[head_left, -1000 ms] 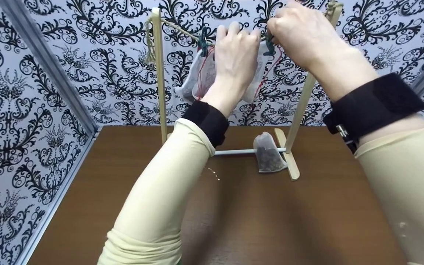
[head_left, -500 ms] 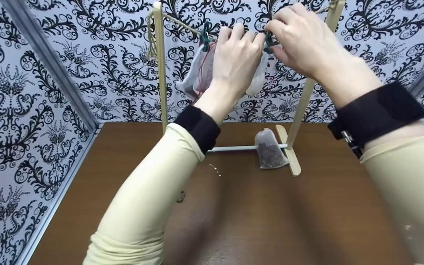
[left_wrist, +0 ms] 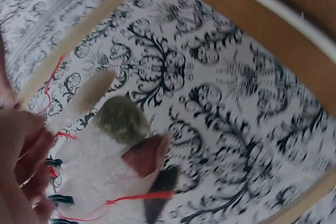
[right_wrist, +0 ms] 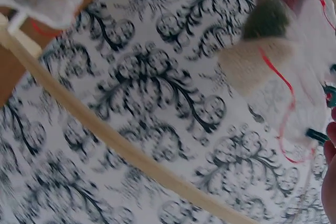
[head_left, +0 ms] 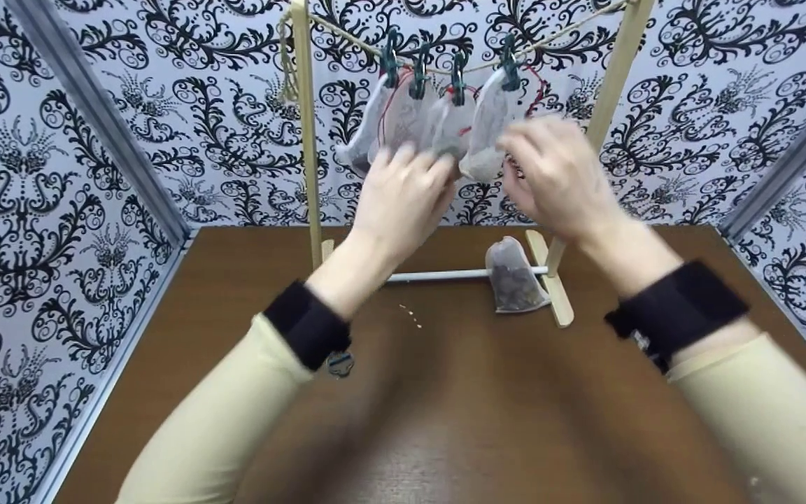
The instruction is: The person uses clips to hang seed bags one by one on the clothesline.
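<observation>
Several sheer white drawstring bags hang in a row from a twine line (head_left: 571, 31), pinned by dark green clothespins. The rightmost clothespin (head_left: 510, 64) bites the top of a bag (head_left: 492, 126) with pale contents and a red string. My left hand (head_left: 403, 199), fingers loosely bent, is in front of the lower parts of the left bags and covers some of them. Just right of the rightmost bag, my blurred right hand (head_left: 553, 175) holds nothing that I can see. Green contents (left_wrist: 122, 120) and reddish contents (left_wrist: 144, 156) show through bags in the left wrist view.
Wooden posts (head_left: 305, 133) carry the line. A white rod (head_left: 438, 276) joins their feet, and another filled bag (head_left: 515, 276) leans on it at the right. A small metal shape (head_left: 340, 364) lies on the brown table (head_left: 445, 434). Patterned walls stand behind and beside.
My right hand has let go of the rightmost clothespin and dropped below the line. My left hand has moved down and left from the bags' tops, so the row of clothespins now shows.
</observation>
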The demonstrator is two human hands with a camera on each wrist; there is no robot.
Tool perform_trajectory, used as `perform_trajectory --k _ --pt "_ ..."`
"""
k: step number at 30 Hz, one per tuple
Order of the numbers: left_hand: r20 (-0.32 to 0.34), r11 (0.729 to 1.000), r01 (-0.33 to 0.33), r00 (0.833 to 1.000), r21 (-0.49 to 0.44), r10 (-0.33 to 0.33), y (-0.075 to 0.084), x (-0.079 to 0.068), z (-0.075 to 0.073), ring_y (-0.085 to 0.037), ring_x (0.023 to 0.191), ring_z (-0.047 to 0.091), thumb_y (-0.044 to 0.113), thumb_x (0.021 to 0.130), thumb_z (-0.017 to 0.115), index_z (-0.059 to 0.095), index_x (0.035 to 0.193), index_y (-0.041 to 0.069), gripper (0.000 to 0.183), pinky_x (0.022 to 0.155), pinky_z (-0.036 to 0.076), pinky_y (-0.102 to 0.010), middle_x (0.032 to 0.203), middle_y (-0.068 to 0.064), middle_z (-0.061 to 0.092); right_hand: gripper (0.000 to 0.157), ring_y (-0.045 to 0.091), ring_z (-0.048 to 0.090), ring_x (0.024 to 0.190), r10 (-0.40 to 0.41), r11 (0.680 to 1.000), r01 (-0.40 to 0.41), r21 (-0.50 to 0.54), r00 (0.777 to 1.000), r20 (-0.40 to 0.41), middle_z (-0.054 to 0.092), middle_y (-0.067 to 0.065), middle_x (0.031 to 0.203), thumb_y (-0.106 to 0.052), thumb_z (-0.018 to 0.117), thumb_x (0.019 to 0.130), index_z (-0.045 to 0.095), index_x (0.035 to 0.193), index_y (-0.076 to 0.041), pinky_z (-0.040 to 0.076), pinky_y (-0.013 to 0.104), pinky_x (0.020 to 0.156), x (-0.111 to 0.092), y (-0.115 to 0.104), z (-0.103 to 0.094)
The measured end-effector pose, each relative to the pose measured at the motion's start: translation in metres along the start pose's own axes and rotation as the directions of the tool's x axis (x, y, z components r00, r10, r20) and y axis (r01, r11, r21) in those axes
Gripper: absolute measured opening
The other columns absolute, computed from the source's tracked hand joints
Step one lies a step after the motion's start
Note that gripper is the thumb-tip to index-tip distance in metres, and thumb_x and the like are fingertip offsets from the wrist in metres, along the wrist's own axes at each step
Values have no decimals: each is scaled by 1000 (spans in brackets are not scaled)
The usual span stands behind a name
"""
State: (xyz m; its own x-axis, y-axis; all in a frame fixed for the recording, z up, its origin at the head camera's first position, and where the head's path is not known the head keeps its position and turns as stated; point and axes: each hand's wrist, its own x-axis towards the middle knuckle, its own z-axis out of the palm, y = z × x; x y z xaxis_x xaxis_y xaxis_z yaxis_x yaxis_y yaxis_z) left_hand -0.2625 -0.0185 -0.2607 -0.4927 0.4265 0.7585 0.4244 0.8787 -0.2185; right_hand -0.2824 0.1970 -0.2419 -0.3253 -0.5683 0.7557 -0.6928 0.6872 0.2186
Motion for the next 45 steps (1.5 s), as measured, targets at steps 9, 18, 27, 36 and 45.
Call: perform_trajectory --k 9,18,27,36,45 --pt "338 936 192 937 -295 -85 -6 -85 24 -27 79 69 19 90 69 69 93 12 8 69 57 -41 87 -6 74 26 43 59 107 395 879 -461 125 848 353 65 25 111 -8 63 91 62 114 5 48 56 98 -113 7 70" --pt "698 843 472 695 -259 -174 0 -175 42 -41 116 61 29 86 77 64 124 5 46 96 52 -55 126 -20 65 65 60 39 131 475 802 -596 28 666 576 36 37 149 -9 75 83 49 142 0 35 69 109 -194 -19 108" --pt "825 811 567 521 -143 -219 -5 -203 49 -42 113 63 8 79 82 65 124 4 49 91 55 -54 125 -25 62 60 54 51 116 515 809 -587 -26 687 512 54 28 137 1 79 77 60 133 -8 47 67 90 -203 -64 105" --pt "784 822 551 570 -145 -245 -11 -206 59 -41 97 66 -3 75 81 68 107 1 35 83 58 -48 108 -23 62 55 47 52 109 466 818 -568 89 745 478 59 24 123 -5 82 77 66 129 -12 50 59 83 -197 -113 96" --pt "655 718 611 698 -334 -290 -9 -206 65 -31 93 69 -3 77 80 73 98 2 23 82 57 -42 97 -14 72 51 34 54 111 244 866 -444 231 777 580 62 16 124 -22 77 86 64 134 -13 50 48 94 -183 -150 93"
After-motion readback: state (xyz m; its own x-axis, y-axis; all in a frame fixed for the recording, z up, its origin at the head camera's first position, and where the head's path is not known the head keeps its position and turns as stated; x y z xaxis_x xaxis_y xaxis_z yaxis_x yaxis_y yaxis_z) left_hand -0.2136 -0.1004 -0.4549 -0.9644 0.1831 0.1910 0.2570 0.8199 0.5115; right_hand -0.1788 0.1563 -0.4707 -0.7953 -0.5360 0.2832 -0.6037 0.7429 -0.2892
